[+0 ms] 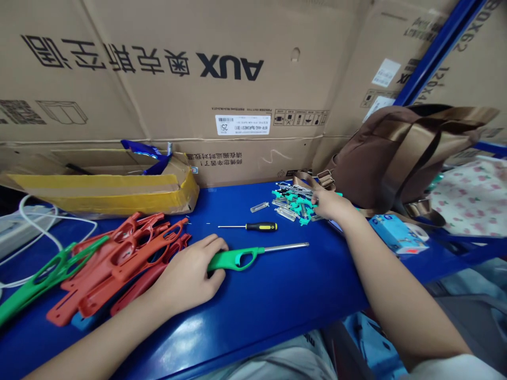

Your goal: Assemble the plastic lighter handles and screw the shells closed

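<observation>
My left hand (198,272) is closed around the handle end of a green lighter (233,259), whose metal tube points right, low over the blue table. At the pile of small parts (295,200), teal plastic pieces, clear capsules and metal rods, is my right hand (330,205). Its fingertips are partly hidden at the pile's right side, so what they grip, if anything, does not show. Between the hands lies a screwdriver (262,226) with a black and yellow handle. One clear capsule (260,207) rests apart, left of the pile.
Red lighter shells (130,253) and a green shell (43,277) are heaped at the left. Behind them stands a yellow-taped carton (119,195). A brown bag (364,153) and a blue box (396,232) sit at the right. Large cardboard (158,105) walls the back.
</observation>
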### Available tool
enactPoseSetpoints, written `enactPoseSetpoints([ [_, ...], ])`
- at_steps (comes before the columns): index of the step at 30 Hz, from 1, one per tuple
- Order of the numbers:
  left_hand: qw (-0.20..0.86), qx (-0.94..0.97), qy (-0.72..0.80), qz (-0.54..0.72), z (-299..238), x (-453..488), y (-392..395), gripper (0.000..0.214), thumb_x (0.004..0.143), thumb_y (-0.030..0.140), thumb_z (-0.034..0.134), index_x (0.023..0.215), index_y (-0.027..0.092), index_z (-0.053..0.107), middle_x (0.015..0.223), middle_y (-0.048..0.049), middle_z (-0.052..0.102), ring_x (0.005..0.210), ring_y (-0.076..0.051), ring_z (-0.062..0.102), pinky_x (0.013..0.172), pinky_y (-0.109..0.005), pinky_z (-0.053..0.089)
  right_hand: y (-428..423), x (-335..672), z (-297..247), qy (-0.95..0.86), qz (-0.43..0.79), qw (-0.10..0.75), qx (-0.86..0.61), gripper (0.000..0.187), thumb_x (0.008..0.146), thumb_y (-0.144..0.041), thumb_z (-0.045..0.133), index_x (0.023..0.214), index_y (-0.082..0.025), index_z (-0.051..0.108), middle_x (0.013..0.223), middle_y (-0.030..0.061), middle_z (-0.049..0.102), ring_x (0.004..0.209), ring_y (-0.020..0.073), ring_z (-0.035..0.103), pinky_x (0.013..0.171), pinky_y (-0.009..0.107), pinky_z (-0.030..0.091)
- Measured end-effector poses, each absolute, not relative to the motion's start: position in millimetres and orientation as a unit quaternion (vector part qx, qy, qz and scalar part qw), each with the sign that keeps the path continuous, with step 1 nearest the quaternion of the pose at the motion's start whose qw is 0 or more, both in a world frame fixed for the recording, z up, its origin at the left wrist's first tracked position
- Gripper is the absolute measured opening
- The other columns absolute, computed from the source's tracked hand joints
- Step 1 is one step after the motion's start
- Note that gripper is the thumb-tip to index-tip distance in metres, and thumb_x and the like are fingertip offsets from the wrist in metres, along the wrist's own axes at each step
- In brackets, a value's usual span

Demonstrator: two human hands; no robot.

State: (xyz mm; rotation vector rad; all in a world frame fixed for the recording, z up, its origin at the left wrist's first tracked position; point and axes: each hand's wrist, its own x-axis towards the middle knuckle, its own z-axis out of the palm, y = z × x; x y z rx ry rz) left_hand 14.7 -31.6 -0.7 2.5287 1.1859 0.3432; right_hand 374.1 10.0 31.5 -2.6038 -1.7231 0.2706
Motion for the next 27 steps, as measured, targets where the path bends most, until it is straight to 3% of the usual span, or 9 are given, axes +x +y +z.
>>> enactPoseSetpoints([
  [5, 0.158, 0.883, 0.427, 0.118, 0.4, 14.2, -33.2, 0.009, 0.083, 0.021, 0.049, 0.091, 0.023, 0.054, 0.093, -0.0026, 0.059, 0.081, -0.023, 0.063, 0.075, -0.036, 0.047, 11.6, 378.5, 31.3, -0.558, 0.075, 0.133, -0.816, 0.021, 0.077, -0.013, 0.075, 0.097, -0.018, 0.072, 0.106, 0.0132, 0.072, 0.107, 0.031, 0.067, 0.09, 0.041, 0.052],
  [10, 0.162, 0.867, 0.438, 0.171, 1.7, 12.1, -33.4, 0.001, 0.086, 0.024, 0.046, 0.086, 0.023, 0.047, 0.088, -0.0016, 0.056, 0.076, -0.022, 0.06, 0.069, -0.034, 0.044, 14.2, 365.1, 37.4, -0.631, 0.102, 0.341, -0.69, 0.02, 0.089, -0.026, 0.058, 0.103, -0.015, 0.068, 0.098, 0.0116, 0.074, 0.095, 0.0237, 0.07, 0.085, 0.037, 0.056],
  [14, 0.184, 0.852, 0.445, 0.206, 1.3, 10.1, -32.7, 0.003, 0.087, 0.025, 0.045, 0.085, 0.023, 0.044, 0.085, -0.0008, 0.056, 0.075, -0.021, 0.058, 0.068, -0.034, 0.042, 12.8, 349.1, 34.3, -0.671, 0.144, 0.458, -0.565, 0.027, 0.088, -0.038, 0.061, 0.105, -0.017, 0.063, 0.107, 0.0114, 0.072, 0.098, 0.0221, 0.07, 0.084, 0.037, 0.059],
  [22, 0.198, 0.831, 0.458, 0.245, -1.8, 7.1, -28.1, 0.007, 0.088, 0.026, 0.046, 0.082, 0.023, 0.045, 0.078, 0.0011, 0.055, 0.071, -0.019, 0.054, 0.066, -0.033, 0.039, 6.7, 343.2, 35.5, -0.647, 0.205, 0.586, -0.442, 0.034, 0.083, -0.036, 0.077, 0.107, -0.021, 0.059, 0.098, 0.0065, 0.073, 0.093, 0.0187, 0.071, 0.084, 0.036, 0.059],
  [27, 0.226, 0.822, 0.46, 0.25, -1.4, 9.0, -27.4, 0.007, 0.086, 0.026, 0.047, 0.079, 0.022, 0.047, 0.073, 0.0022, 0.053, 0.067, -0.018, 0.053, 0.064, -0.032, 0.038, 2.8, 343.1, 40.8, -0.67, 0.2, 0.577, -0.421, 0.022, 0.082, -0.034, 0.08, 0.097, -0.02, 0.071, 0.101, 0.0069, 0.073, 0.094, 0.0185, 0.069, 0.083, 0.034, 0.058],
])
